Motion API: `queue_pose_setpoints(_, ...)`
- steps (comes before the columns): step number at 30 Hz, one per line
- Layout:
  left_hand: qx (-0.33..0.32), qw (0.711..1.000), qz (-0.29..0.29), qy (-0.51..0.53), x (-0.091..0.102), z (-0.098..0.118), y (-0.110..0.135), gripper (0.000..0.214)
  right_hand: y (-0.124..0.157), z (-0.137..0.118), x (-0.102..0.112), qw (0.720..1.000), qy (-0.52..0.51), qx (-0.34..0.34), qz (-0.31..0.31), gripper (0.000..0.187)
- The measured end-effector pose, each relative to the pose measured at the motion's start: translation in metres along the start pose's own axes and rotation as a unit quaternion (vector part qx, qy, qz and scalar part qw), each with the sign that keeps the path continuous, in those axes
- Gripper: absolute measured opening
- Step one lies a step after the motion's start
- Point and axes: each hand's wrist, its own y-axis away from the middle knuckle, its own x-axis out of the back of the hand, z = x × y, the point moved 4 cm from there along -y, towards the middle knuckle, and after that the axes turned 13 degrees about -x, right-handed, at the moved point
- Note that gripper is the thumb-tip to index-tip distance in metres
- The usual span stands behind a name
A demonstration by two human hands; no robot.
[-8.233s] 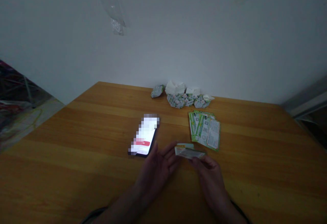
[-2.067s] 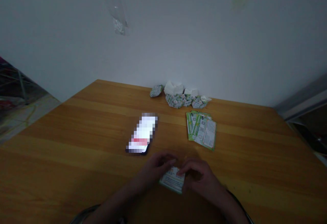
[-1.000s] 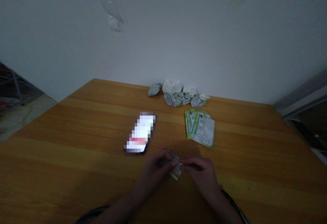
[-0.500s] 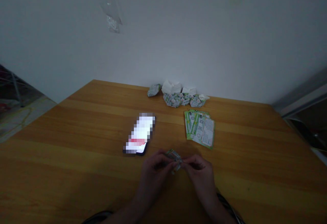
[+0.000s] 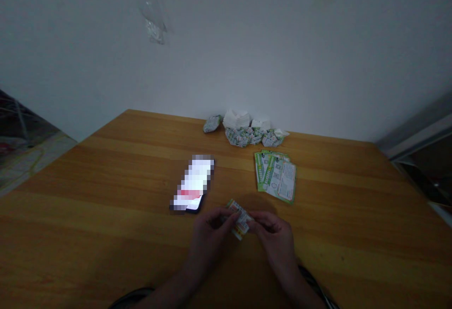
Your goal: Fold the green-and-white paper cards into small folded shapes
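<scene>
1. Small printed green-and-white paper slip (image 5: 243,219): located between both hands, tilted, over the near half of the brown wood-grain table (image 5: 106,172). Contact between slip and table cannot be determined.
2. Left hand (image 5: 208,233): thumb and fingers pinched on the slip's left side.
3. Right hand (image 5: 278,236): thumb and fingertips pinched at the slip's right edge.
4. Black rectangular smartphone (image 5: 197,177) with lit white screen: flat on the table, beyond the left hand; display partly pixelated.
5. Flat green-and-white printed leaflets (image 5: 278,178): overlapping, beyond the right hand.
6. Crumpled printed paper lumps (image 5: 238,136): grouped near the table's far edge.
</scene>
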Motion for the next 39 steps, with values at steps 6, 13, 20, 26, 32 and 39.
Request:
queue_pose_setpoints(6, -0.002, 1.000, 0.018, -0.017, 0.001, -0.003, 0.001, 0.020, -0.002, 0.001, 0.000, 0.999, 0.027, 0.004, -0.037, 0.023)
queue_pose_setpoints(13, -0.013, 0.999, 0.031, -0.013, 0.000, 0.002, 0.002, 0.019, 0.005, -0.003, -0.002, 0.999, 0.041, 0.016, -0.021, 0.027)
queue_pose_setpoints(20, -0.007, 0.999, 0.046, 0.003, -0.001, 0.001, 0.003, 0.018, 0.009, -0.004, -0.004, 0.997, 0.062, 0.042, -0.010, 0.028)
queue_pose_setpoints(26, 0.015, 0.998, 0.060, 0.024, -0.006, -0.004, 0.007, 0.021, 0.014, -0.001, -0.006, 0.993, 0.088, 0.071, 0.011, 0.028)
queue_pose_setpoints(32, 0.001, 0.996, 0.040, 0.075, -0.010, 0.004, 0.006, 0.029, 0.008, -0.004, -0.007, 0.990, 0.111, 0.063, -0.058, 0.028)
queue_pose_setpoints(39, 0.007, 0.996, -0.029, 0.079, -0.015, 0.003, 0.003, 0.058, 0.003, -0.005, -0.004, 0.984, 0.135, 0.025, -0.112, 0.037)
